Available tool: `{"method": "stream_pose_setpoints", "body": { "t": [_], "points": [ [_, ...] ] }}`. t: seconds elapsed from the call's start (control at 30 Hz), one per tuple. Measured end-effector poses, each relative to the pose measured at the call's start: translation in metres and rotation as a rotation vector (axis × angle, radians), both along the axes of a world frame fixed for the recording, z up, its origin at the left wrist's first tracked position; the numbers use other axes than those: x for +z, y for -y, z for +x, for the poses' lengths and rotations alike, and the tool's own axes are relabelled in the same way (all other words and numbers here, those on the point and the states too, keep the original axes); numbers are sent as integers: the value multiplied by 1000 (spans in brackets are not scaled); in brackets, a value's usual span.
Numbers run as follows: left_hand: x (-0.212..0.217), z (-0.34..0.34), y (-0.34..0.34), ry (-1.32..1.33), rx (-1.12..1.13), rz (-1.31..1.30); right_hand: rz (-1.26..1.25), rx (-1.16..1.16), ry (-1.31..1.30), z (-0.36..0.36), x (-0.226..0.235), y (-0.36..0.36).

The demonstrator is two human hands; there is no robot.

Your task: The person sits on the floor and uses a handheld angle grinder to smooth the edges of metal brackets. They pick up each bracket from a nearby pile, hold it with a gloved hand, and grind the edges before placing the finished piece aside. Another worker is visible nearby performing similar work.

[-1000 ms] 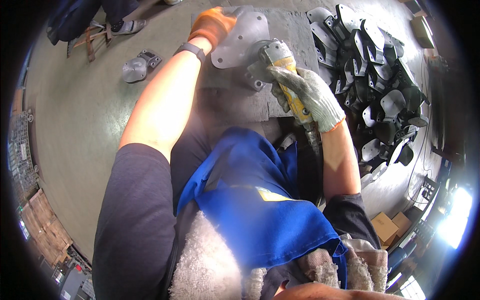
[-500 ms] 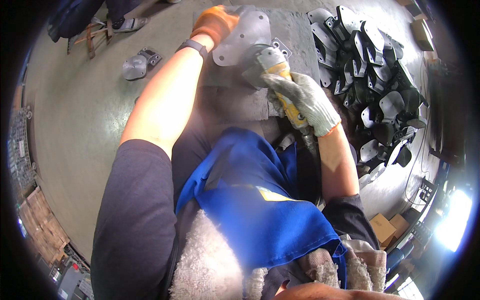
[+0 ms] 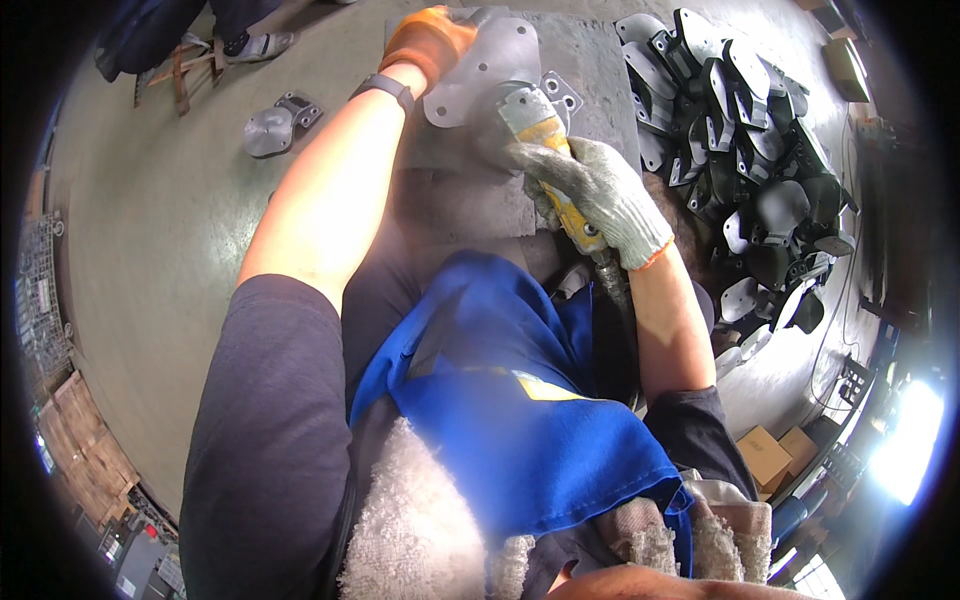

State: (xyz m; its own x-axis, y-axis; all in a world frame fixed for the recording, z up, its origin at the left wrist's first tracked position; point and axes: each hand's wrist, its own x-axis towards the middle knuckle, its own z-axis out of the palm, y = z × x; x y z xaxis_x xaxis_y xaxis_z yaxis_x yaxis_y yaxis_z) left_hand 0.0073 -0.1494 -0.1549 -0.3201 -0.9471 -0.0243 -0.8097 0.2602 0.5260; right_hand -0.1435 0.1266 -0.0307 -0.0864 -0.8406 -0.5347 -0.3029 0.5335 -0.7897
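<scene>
A lone grey bracket is seen lying on the smooth concrete floor at far left. The left hand, in an orange glove, is pressed flat on a grey metal plate with small holes, which is held down on a dark slab far ahead of the knees. To its right, a yellow-bodied grinder is clamped in the grey-gloved right hand, its head set against the plate's near edge. Further right, a heap of dark metal parts is piled on the floor. Brown cardboard boxes are seen at near right.
</scene>
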Motion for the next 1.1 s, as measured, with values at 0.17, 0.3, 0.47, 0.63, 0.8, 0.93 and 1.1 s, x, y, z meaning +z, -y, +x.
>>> {"method": "stream_pose_setpoints", "body": {
  "t": [0.17,0.3,0.47,0.63,0.8,0.93,1.1],
  "points": [
    [-16,4,3,-26,86,-83,-373,182,-34,-14,-17,-8],
    [-7,3,0,-33,52,-43,-96,40,-17,6,4,1],
    [11,3,-17,52,-39,-161,20,-147,31,-6,12,-7],
    [27,2,-25,-3,-76,-82,-4,-151,6,-20,18,-21],
    [-19,12,2,-41,59,-196,2,-102,-10,-5,17,-16],
    [-21,7,6,-76,22,-143,-238,128,-41,-13,-29,-20],
    [21,-2,-29,-91,80,-61,-163,3,148,-8,-7,-24]
  ]
}}
